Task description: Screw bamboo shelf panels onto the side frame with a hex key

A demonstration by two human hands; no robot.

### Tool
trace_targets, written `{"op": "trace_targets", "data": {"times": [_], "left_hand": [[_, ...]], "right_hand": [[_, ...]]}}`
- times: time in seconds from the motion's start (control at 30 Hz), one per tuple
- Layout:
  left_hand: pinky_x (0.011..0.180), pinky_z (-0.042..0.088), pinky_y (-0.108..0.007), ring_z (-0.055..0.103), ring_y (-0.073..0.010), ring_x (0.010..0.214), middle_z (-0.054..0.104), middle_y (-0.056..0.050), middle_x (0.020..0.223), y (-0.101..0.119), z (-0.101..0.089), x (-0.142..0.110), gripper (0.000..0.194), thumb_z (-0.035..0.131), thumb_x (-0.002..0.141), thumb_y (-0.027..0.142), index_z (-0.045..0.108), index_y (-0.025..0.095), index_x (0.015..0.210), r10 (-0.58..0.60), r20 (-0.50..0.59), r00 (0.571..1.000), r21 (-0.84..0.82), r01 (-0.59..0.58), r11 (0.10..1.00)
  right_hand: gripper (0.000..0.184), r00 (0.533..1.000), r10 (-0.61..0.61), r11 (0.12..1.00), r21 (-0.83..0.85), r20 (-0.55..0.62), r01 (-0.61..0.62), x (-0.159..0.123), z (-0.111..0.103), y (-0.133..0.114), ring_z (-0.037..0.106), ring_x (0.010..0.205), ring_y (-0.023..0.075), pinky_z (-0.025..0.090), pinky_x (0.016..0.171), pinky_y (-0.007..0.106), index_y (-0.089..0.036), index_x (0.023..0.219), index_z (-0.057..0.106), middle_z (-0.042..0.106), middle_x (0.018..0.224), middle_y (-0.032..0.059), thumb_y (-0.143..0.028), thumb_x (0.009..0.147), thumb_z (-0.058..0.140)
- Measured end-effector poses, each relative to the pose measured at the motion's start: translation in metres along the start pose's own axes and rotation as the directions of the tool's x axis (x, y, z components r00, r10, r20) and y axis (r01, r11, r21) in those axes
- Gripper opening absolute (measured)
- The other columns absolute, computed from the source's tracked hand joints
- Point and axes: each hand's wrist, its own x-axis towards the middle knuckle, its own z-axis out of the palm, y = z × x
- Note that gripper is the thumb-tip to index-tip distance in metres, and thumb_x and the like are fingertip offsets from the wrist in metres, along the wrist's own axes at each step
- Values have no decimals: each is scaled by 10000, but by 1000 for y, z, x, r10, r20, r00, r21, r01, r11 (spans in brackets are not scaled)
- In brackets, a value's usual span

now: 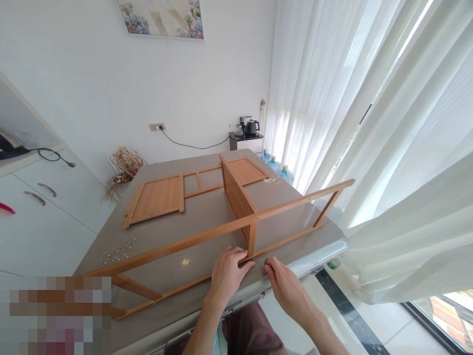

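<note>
"Where are the hands?"

"The left hand (228, 268) has thumb and fingertips closed about the lower rail of the wooden frame (185, 241), at its middle crosspiece. The right hand (283, 278) is curled just beside that joint; whether it grips anything small cannot be told."

"Why there?"

"Probably to steady the corner where the upright panel (238, 195) meets the frame, which stands on its long side by the near edge of the counter (207, 212), within reach."

"And the room?"

"Little on the near side. Behind, a bare strip separates the frame from a flat panel (157, 199). Small pale pieces (118, 252) lie loose at left, easily brushed; a curtain (399, 197) hangs past the right end."
</note>
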Motion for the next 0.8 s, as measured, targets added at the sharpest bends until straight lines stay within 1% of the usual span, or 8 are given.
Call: {"op": "trace_targets", "data": {"times": [0.1,0.2,0.3,0.4,0.5,0.6,0.8], "left_hand": [[868,450,-332,615,-215,973,717,-9,1013,1,0,0,148,660,868,389,721,283,951,-6,-1,1000,-1,6,1000],[851,448,-327,611,-215,974,719,-3,1012,1,0,-1,142,664,869,382,720,284,955,1,0,1000,5,-1,1000],[857,442,-327,611,-212,959,721,2,1002,1,0,-1,125,664,870,380,717,280,923,8,-3,1000,8,-8,1000],[852,440,-320,609,-210,962,721,8,996,1,-1,-1,118,653,880,375,711,281,923,18,-5,1000,-2,-18,1000],[829,439,-319,610,-211,963,721,7,990,1,-1,-1,117,648,883,372,711,285,929,10,-1,1000,-5,-10,1000],[832,440,-322,611,-212,972,720,3,1002,2,-2,-2,116,653,878,369,715,286,932,-5,4,1000,-6,5,1000],[826,441,-325,610,-212,967,719,7,997,2,-3,-2,110,653,877,359,717,297,942,7,9,1000,-1,-7,1000]], "right_hand": [[254,999,-28,999,-28,18,29,5,-4,3,573,720,177,430,649,294,-238,859,457,561,777,2,-260,1047,287],[269,998,-66,996,-57,21,67,7,-8,4,575,789,182,454,713,310,-231,865,525,562,843,21,-253,1042,324],[263,996,-92,992,-91,-13,91,8,-8,5,565,822,185,469,739,322,-226,884,562,538,875,33,-239,1035,347],[245,989,-142,979,-153,-31,136,9,-4,7,545,851,192,469,742,325,-215,877,558,519,898,43,-196,1019,360],[225,981,-193,957,-222,-4,187,9,-1,9,526,835,185,454,724,310,-209,849,552,511,897,40,-155,995,390],[200,972,-234,930,-284,30,233,10,0,11,515,824,176,438,725,299,-212,874,568,509,908,34,-125,975,419],[190,966,-254,897,-362,47,254,15,-1,10,502,809,169,408,725,286,-221,881,587,503,925,28,-94,948,464]]}}
